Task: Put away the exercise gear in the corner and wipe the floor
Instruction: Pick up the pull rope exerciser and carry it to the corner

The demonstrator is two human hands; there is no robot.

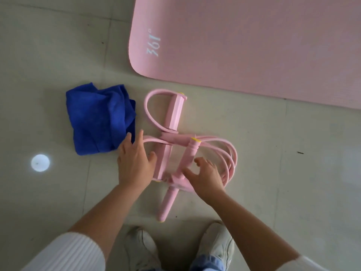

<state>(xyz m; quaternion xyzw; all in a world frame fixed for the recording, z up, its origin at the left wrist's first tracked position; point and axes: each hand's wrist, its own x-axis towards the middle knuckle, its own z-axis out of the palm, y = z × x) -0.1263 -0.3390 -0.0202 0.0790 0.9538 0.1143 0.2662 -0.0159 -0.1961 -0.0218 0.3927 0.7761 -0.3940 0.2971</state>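
**Hands over the pink pull rope**

White shoes (214, 245) stand on the tiled floor (48, 65). Just ahead, the left hand (134, 163) and right hand (207, 178) hover with fingers spread over the tangled pink resistance pull rope (172, 118), gripping nothing. A crumpled blue cloth (99, 118) lies beside it; the pink mat (254, 36) lies beyond.

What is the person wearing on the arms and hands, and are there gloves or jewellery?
Both hands, the left hand and the right hand, are bare: no gloves, rings or watch are visible. Each arm has a white ribbed knit sleeve pushed up, leaving the forearms uncovered.
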